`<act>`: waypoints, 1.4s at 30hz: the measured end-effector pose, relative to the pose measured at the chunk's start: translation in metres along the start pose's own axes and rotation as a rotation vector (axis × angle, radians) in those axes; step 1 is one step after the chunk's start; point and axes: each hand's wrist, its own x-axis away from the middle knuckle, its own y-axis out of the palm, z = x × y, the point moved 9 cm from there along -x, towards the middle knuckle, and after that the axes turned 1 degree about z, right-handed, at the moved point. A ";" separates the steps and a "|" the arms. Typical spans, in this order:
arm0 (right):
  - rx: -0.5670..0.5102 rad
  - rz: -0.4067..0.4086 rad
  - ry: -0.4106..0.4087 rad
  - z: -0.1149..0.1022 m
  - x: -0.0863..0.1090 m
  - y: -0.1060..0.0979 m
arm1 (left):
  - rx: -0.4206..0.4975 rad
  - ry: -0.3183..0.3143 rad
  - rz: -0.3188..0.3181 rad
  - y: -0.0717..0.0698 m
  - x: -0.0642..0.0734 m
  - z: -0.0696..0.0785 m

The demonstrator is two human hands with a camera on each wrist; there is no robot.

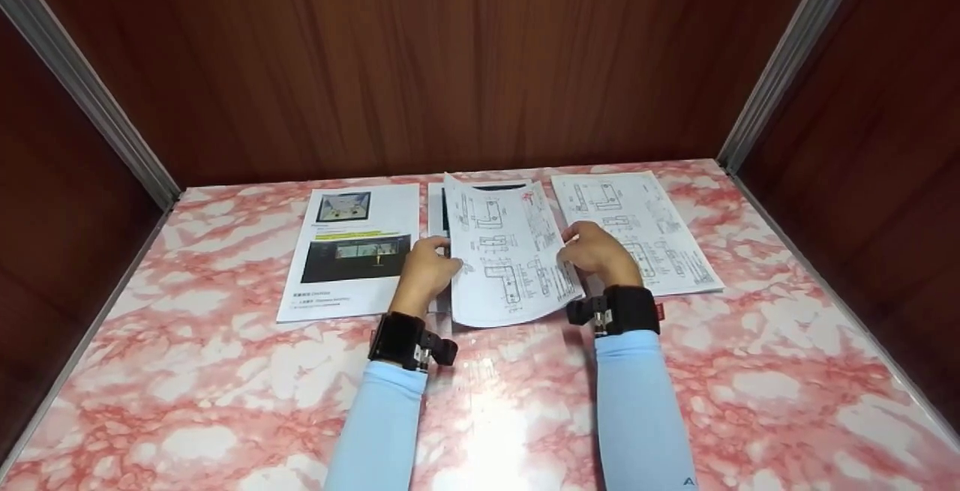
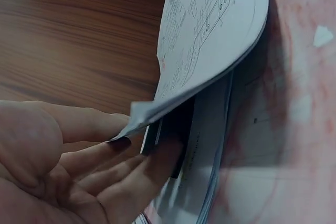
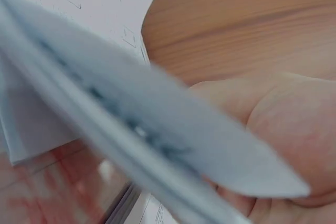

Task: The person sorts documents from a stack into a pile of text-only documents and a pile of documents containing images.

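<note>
A few sheets with technical drawings (image 1: 506, 270) are held up by both hands at the middle of the table, their near edge curving upward. My left hand (image 1: 429, 270) pinches the left edge between thumb and fingers. In the left wrist view, the lower fingers of that hand (image 2: 79, 166) reach under the raised sheets (image 2: 220, 24), beside the papers below. On the opposite edge, my right hand (image 1: 600, 255) grips the sheets, which look blurred in the right wrist view. Underneath, another printed stack (image 1: 436, 199) with a dark picture is mostly covered.
Left of the hands lies a printed stack (image 1: 352, 296) with two pictures and yellow highlighting. To the right is another stack of drawings (image 1: 675, 229), partly behind the right hand. A brown wood-grain wall (image 1: 450, 64) rises behind the pink marbled table (image 1: 225, 401).
</note>
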 end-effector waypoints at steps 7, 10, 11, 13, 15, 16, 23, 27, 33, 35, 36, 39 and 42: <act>0.004 -0.008 0.007 -0.001 0.000 0.000 | -0.010 -0.002 -0.010 0.006 -0.002 -0.002; 0.015 -0.001 -0.008 -0.004 0.000 -0.002 | -0.015 -0.001 0.006 0.005 -0.003 -0.002; 0.022 0.006 -0.013 -0.004 0.000 -0.003 | -0.017 0.003 0.012 0.004 -0.003 -0.002; 0.031 0.021 -0.022 -0.006 0.000 -0.005 | -0.018 0.010 0.022 0.002 -0.004 -0.001; 0.013 0.024 -0.025 -0.008 -0.001 -0.006 | -0.032 0.016 0.031 0.000 -0.005 0.001; 0.000 0.025 -0.028 -0.009 -0.001 -0.007 | -0.043 0.019 0.034 -0.001 -0.006 0.002; -0.137 0.035 -0.018 -0.012 0.003 -0.024 | -0.023 0.003 0.064 -0.008 -0.006 0.012; -0.175 0.029 -0.048 -0.014 0.011 -0.041 | 0.083 0.019 0.061 -0.004 -0.006 0.027; -0.042 0.046 -0.071 -0.006 0.029 -0.072 | 0.206 0.062 0.094 0.017 0.002 0.052; -0.058 0.101 -0.044 0.001 0.036 -0.089 | 0.254 0.081 0.118 0.028 0.006 0.063; -0.077 0.131 -0.030 0.006 0.039 -0.098 | 0.278 0.089 0.129 0.034 0.008 0.068; -0.192 0.244 0.021 0.023 0.050 -0.124 | 0.357 0.116 0.130 0.059 0.016 0.085; -0.322 0.342 0.048 0.042 0.057 -0.142 | 0.397 0.136 0.123 0.085 0.024 0.100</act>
